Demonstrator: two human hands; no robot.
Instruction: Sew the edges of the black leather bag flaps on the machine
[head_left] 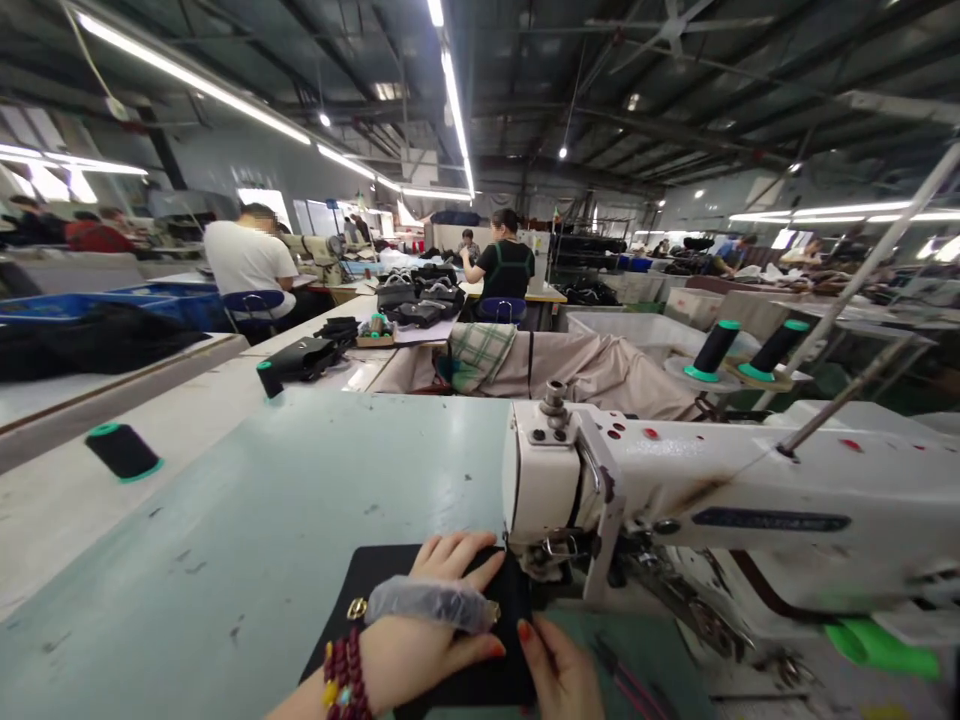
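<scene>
A black bag panel (390, 570) lies on the pale green tabletop under the head of the white sewing machine (720, 490). A plastic-wrapped handle (427, 603) with gold buckles arches over the back of my left hand (442, 565). That hand rests flat on the panel, fingers spread towards the machine. At the panel's right edge, my right hand (561, 665) pinches the border between thumb and fingers, just below the needle area. The needle itself is hidden behind the machine's head. A dark tool with pink handles (630, 685), perhaps thread snips, lies right of my right hand.
Black thread cones (124, 452) stand on the left table, and more cones (716, 350) sit behind the machine. Black bags (420, 295) are piled on the table ahead. A green cloth (881, 645) hangs at the machine's right. Co-workers (251, 260) sit farther off.
</scene>
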